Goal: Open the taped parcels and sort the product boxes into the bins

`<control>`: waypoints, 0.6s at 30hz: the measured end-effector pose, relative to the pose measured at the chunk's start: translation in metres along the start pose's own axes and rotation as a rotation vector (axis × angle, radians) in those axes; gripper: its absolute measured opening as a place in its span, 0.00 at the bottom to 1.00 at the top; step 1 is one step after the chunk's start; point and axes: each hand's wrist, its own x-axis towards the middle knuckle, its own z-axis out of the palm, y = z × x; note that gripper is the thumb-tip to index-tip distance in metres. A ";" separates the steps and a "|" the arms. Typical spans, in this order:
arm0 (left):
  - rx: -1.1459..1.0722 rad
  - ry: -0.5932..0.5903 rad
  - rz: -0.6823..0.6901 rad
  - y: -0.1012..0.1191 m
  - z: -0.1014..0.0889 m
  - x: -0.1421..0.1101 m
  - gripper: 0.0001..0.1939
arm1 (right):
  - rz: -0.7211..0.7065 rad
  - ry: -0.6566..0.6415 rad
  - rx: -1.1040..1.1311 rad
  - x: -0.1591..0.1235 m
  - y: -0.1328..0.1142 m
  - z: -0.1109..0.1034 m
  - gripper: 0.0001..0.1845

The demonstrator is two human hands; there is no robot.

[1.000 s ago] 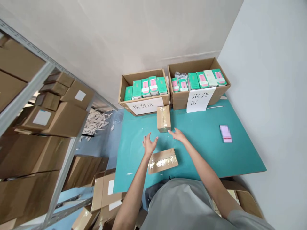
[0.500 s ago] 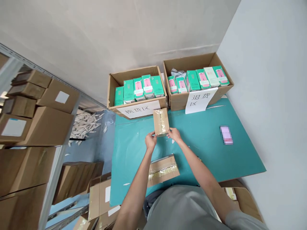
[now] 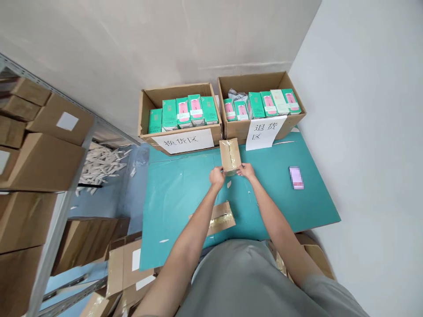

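A small taped cardboard box [image 3: 231,155] is gripped at its near end, just in front of the two large cartons. My left hand [image 3: 217,177] is closed on its near left corner. At the near right corner, my right hand [image 3: 246,170] pinches the same box. The undersides of the fingers are partly hidden. Closer to my body lies a second taped cardboard box [image 3: 223,218], partly covered by my left forearm. Both rest on or over a green tabletop [image 3: 178,189].
Two open cartons, a left carton [image 3: 142,114] and a right carton [image 3: 294,119], stand along the wall holding several green boxes and bearing paper signs. A phone with a blurred screen [image 3: 296,178] lies at right. A shelf of cardboard boxes [image 3: 42,163] stands at left.
My hands, open and apart from the small box at first, have closed on its near corners. The view has shifted, and the box now sits nearer the gap between the cartons.
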 end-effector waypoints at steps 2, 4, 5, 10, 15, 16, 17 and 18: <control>0.003 -0.009 0.002 0.000 -0.006 -0.009 0.13 | -0.017 0.026 -0.047 -0.006 -0.002 -0.005 0.17; -0.017 0.017 0.032 -0.016 -0.015 -0.029 0.18 | -0.041 0.050 -0.087 -0.022 0.011 -0.013 0.17; -0.037 0.050 0.059 -0.030 -0.021 -0.043 0.23 | -0.056 0.062 -0.112 -0.035 0.025 -0.019 0.17; -0.141 0.333 0.028 -0.137 -0.050 -0.136 0.42 | -0.053 0.137 -0.458 -0.119 0.141 -0.040 0.33; -0.269 0.341 -0.281 -0.205 -0.042 -0.208 0.51 | 0.032 0.171 -0.686 -0.185 0.236 -0.040 0.38; -0.313 0.315 -0.305 -0.207 -0.035 -0.216 0.52 | 0.022 0.165 -0.706 -0.191 0.245 -0.039 0.35; -0.353 0.288 -0.315 -0.207 -0.028 -0.222 0.54 | 0.012 0.157 -0.719 -0.194 0.250 -0.039 0.31; -0.384 0.266 -0.310 -0.204 -0.020 -0.226 0.55 | 0.006 0.148 -0.724 -0.195 0.253 -0.038 0.27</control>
